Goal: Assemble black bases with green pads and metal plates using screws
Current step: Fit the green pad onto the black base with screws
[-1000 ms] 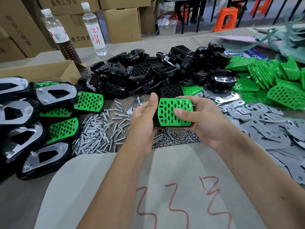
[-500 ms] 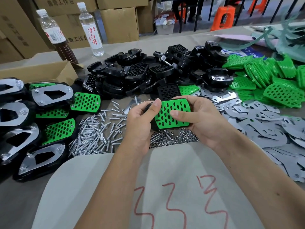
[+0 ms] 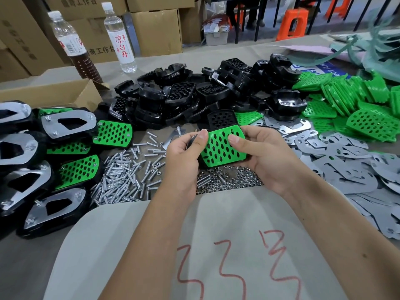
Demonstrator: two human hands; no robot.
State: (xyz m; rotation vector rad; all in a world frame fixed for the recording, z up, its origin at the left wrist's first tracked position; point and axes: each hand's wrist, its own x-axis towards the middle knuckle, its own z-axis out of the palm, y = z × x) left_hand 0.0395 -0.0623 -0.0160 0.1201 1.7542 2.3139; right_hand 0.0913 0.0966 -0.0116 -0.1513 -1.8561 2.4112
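Both hands hold one green perforated pad seated on a black base above the table's middle. My left hand grips its left edge with the thumb on top. My right hand grips the right side, thumb pressed on the pad's face. The base beneath is mostly hidden. Loose screws lie to the left, nuts just under the hands. A pile of black bases sits behind, green pads at the right, metal plates on the right.
Finished assemblies with plates and pads line the left edge. Two bottles and a cardboard box stand at the back left. A grey sheet with red marks lies in front of me.
The pad and base have tilted, left side dropping and turning clockwise in my hands. My left thumb has curled further over the left edge.
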